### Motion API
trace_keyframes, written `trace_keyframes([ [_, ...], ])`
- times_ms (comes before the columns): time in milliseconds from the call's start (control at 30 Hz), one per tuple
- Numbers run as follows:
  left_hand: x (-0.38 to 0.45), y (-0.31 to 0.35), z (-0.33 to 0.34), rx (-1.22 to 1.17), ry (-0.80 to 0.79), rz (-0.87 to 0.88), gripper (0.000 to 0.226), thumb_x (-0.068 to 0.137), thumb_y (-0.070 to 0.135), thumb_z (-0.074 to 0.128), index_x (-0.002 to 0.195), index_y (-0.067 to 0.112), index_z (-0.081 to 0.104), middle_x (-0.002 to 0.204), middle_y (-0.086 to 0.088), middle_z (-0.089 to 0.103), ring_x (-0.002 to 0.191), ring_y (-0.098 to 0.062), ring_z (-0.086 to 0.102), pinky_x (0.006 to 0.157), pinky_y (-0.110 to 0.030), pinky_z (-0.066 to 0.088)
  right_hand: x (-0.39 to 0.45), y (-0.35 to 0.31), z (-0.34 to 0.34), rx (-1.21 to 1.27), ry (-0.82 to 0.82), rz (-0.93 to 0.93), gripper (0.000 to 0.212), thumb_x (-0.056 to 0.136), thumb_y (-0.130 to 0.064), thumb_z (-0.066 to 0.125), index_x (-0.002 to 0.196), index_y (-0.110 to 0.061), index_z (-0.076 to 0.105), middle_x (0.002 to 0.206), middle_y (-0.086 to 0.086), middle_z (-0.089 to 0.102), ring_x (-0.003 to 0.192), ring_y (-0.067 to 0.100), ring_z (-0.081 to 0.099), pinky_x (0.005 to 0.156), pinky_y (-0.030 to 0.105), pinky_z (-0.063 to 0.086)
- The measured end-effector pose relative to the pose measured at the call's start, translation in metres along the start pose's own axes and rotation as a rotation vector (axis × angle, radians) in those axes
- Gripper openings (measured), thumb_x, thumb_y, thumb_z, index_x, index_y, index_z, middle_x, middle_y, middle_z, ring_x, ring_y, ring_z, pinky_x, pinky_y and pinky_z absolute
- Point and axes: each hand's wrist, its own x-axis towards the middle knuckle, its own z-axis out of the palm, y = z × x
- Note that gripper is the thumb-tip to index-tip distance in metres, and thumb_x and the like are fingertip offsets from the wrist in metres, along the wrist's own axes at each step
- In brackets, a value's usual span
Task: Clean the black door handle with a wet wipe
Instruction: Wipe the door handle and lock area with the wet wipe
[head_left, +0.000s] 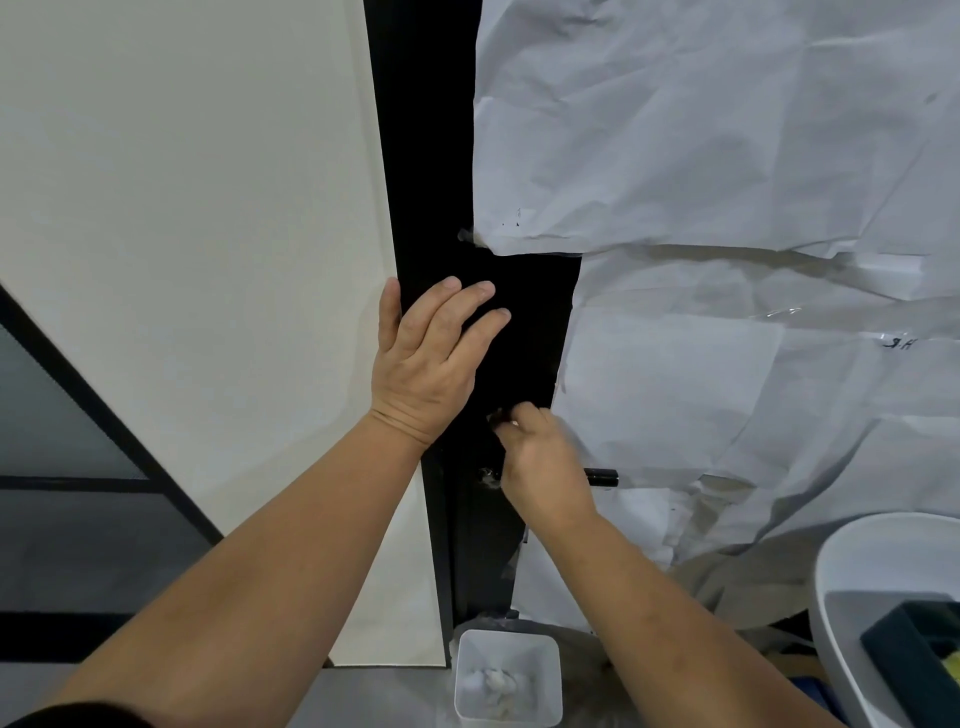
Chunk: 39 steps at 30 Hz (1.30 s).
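The left hand (423, 364) lies flat on the black door (441, 156), with the fingers straight and a little spread. The thumb rests along the edge where the door meets the cream wall panel (208, 234) on the left. This hand holds nothing.

The right hand (540, 462) is lower and a little to the right. Its fingers are curled over the black door handle (602, 477), and only the right end of the handle shows past the hand. A small pale bit is seen at the fingertips, but I cannot tell if this is the wet wipe; the hand hides most of it.

White crumpled paper (727, 156) covers the surface to the right of the door, from top to bottom.

On the floor, near the person and under the handle, stands a small white bin (550, 670) with some crumpled white pieces inside. At the near right corner there is a white round tub (841, 571), and a dark green box (914, 639) sits in it.
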Motion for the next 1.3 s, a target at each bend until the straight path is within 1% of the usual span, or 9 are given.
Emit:
trace_keyframes([
  [167, 0.000, 0.001, 0.000, -0.002, -0.001, -0.001, 0.027, 0.092, 0.005, 0.065, 0.106, 0.028, 0.068, 0.123, 0.007, 0.057, 0.121, -0.019, 0.050, 0.118, -0.048, 0.019, -0.005, 0.015, 0.007, 0.172, 0.016, 0.231, 0.047, 0.076, 0.015, 0.057, 0.118, -0.005, 0.064, 0.104, 0.011, 0.060, 0.090, 0.026, 0.060, 0.081, 0.020, 0.049],
  [300, 0.001, 0.000, -0.001, 0.002, -0.005, -0.002, 0.026, 0.093, 0.005, 0.063, 0.106, 0.028, 0.068, 0.123, 0.007, 0.057, 0.121, -0.019, 0.049, 0.118, -0.049, 0.020, -0.003, 0.022, 0.000, 0.131, -0.062, 0.371, 0.040, 0.081, 0.005, 0.055, 0.116, -0.011, 0.066, 0.104, 0.009, 0.065, 0.094, 0.026, 0.060, 0.076, 0.019, 0.040],
  [467, 0.003, 0.001, -0.002, 0.015, -0.010, -0.007, 0.027, 0.093, 0.003, 0.062, 0.100, 0.027, 0.074, 0.123, 0.007, 0.057, 0.120, -0.019, 0.050, 0.118, -0.048, 0.019, -0.025, -0.003, -0.019, 0.075, 0.218, 0.218, 0.037, 0.077, -0.003, 0.055, 0.109, -0.019, 0.065, 0.086, 0.001, 0.056, 0.078, 0.018, 0.051, 0.059, 0.027, 0.040],
  [567, 0.004, 0.002, -0.003, 0.022, -0.020, -0.013, 0.029, 0.094, 0.002, 0.060, 0.099, 0.027, 0.075, 0.123, 0.007, 0.057, 0.120, -0.019, 0.049, 0.118, -0.048, 0.019, -0.049, -0.017, -0.002, 0.283, 0.229, 0.097, 0.027, 0.078, 0.002, 0.051, 0.096, -0.014, 0.063, 0.092, 0.000, 0.055, 0.073, 0.009, 0.049, 0.061, 0.015, 0.041],
  [667, 0.004, 0.003, -0.003, 0.026, -0.020, -0.018, 0.028, 0.094, 0.003, 0.060, 0.098, 0.026, 0.076, 0.123, 0.008, 0.056, 0.120, -0.018, 0.049, 0.118, -0.048, 0.020, -0.074, -0.012, 0.031, 0.486, 0.246, 0.177, 0.029, 0.077, 0.011, 0.053, 0.090, -0.013, 0.065, 0.094, -0.005, 0.054, 0.078, -0.001, 0.051, 0.069, 0.007, 0.041],
  [767, 0.003, 0.002, -0.003, 0.024, -0.016, -0.023, 0.029, 0.095, 0.003, 0.059, 0.098, 0.026, 0.076, 0.123, 0.008, 0.056, 0.120, -0.018, 0.049, 0.117, -0.050, 0.022, -0.091, -0.001, 0.056, 0.517, 0.248, 0.258, 0.040, 0.078, 0.014, 0.055, 0.105, -0.012, 0.066, 0.108, -0.008, 0.051, 0.099, -0.001, 0.053, 0.084, 0.014, 0.048],
  [900, -0.003, 0.004, -0.003, 0.010, -0.014, -0.028, 0.029, 0.095, 0.002, 0.058, 0.100, 0.026, 0.075, 0.123, 0.008, 0.056, 0.121, -0.018, 0.049, 0.116, -0.051, 0.023, -0.093, 0.008, 0.068, 0.461, 0.231, 0.303, 0.062, 0.076, 0.018, 0.053, 0.132, -0.008, 0.051, 0.118, -0.001, 0.039, 0.104, -0.014, 0.041, 0.089, 0.001, 0.035],
  [1133, -0.008, 0.003, -0.001, -0.001, -0.001, -0.028, 0.027, 0.094, 0.002, 0.061, 0.100, 0.025, 0.076, 0.122, 0.007, 0.057, 0.121, -0.018, 0.049, 0.116, -0.051, 0.025, -0.061, -0.002, 0.087, 0.823, 0.466, 0.492, 0.061, 0.080, 0.022, 0.047, 0.132, -0.010, 0.050, 0.126, -0.003, 0.037, 0.115, 0.014, 0.052, 0.100, 0.013, 0.038],
  [1300, -0.007, 0.003, -0.002, -0.016, 0.015, -0.037, 0.026, 0.096, 0.006, 0.058, 0.099, 0.024, 0.077, 0.115, 0.003, 0.068, 0.119, -0.019, 0.052, 0.113, -0.053, 0.029, -0.051, -0.003, 0.098, 0.813, 0.524, 0.385, 0.063, 0.080, 0.023, 0.047, 0.136, -0.007, 0.045, 0.132, -0.009, 0.033, 0.123, 0.021, 0.047, 0.103, 0.018, 0.038],
])
